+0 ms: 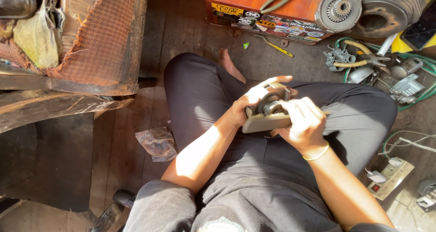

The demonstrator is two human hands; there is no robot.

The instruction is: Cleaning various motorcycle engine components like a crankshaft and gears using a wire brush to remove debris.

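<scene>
I sit cross-legged on a wooden floor with a small metal machine part (268, 111) held over my lap. It has a flat grey plate below and a round dark piece with a shiny hub on top. My left hand (247, 104) grips its left side, fingers curled over the top edge. My right hand (305, 123), a thin bangle on the wrist, closes on the part's right side from the front. Both hands touch the same part.
An orange sticker-covered box (268, 7) stands ahead with pliers and a toothed metal disc (338, 9) on it. Pliers, green hose and metal parts (372, 64) lie right. A power strip (390, 177) lies lower right, a crumpled plastic bag (156, 143) left, a worn seat (95, 41) upper left.
</scene>
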